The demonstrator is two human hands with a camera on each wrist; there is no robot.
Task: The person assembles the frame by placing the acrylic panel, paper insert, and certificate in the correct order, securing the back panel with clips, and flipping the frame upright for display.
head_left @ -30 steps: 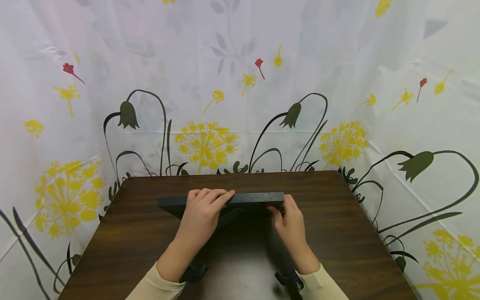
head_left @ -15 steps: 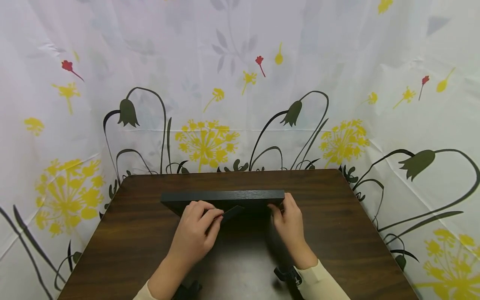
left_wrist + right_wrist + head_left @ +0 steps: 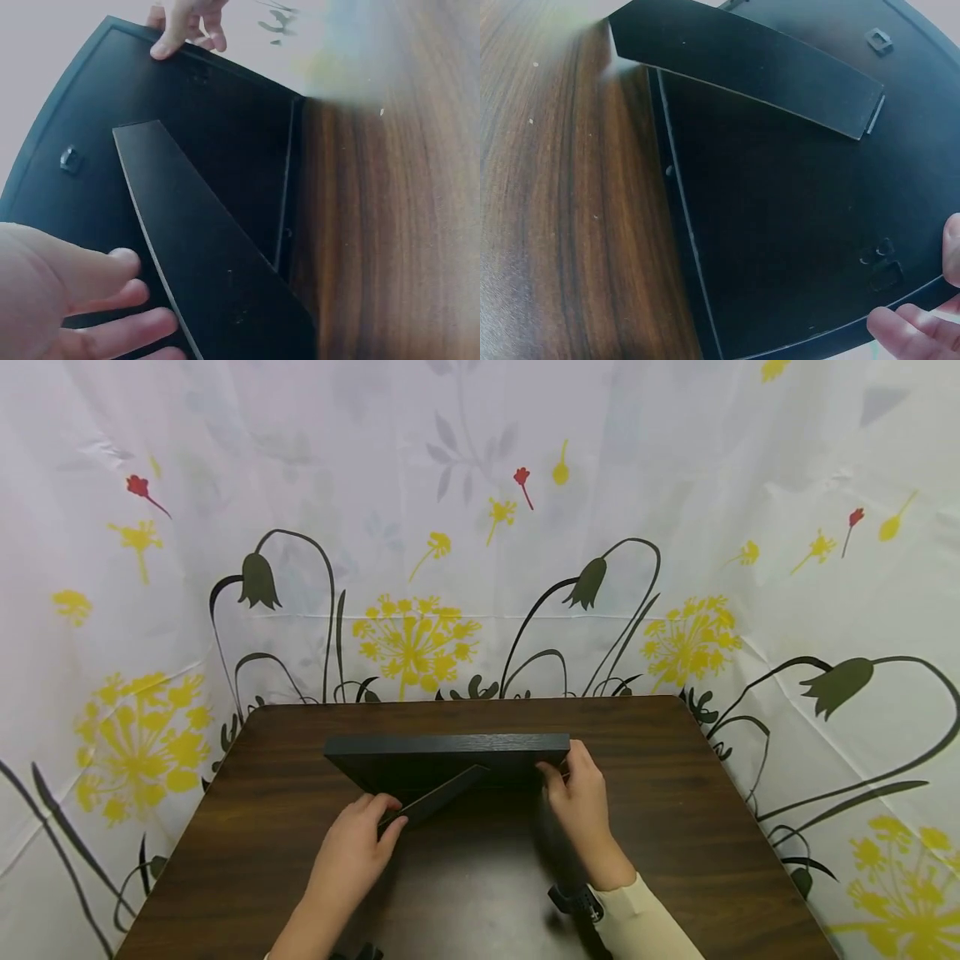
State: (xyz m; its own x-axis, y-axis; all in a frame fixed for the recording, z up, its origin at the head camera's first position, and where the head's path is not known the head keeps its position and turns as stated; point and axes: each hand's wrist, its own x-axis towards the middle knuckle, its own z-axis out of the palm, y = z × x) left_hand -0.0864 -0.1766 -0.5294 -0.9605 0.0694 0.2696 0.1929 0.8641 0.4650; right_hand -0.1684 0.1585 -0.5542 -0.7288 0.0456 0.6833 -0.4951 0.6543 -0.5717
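A black picture frame (image 3: 450, 745) stands on the table, leaning, with its dark back towards me. Its easel leg (image 3: 202, 225) is swung out from the backing, reaching down towards the tabletop. My left hand (image 3: 352, 852) is at the leg's free end; in the left wrist view its extended fingers (image 3: 139, 330) lie beside the leg's edge, not wrapped round it. My right hand (image 3: 581, 797) pinches the frame's right side near the top corner, thumb on the back, fingers (image 3: 904, 330) on the other side. The frame's front is hidden.
The dark wood-grain tabletop (image 3: 480, 893) extends around the frame. A white curtain (image 3: 420, 510) printed with flowers hangs behind and at both sides. Small metal hangers (image 3: 71, 159) are fixed to the frame's back. A black strap (image 3: 576, 903) circles the right wrist.
My left hand has left the frame's top edge and come down and left to the easel leg, which now stands further out. My right hand keeps its hold on the frame's side.
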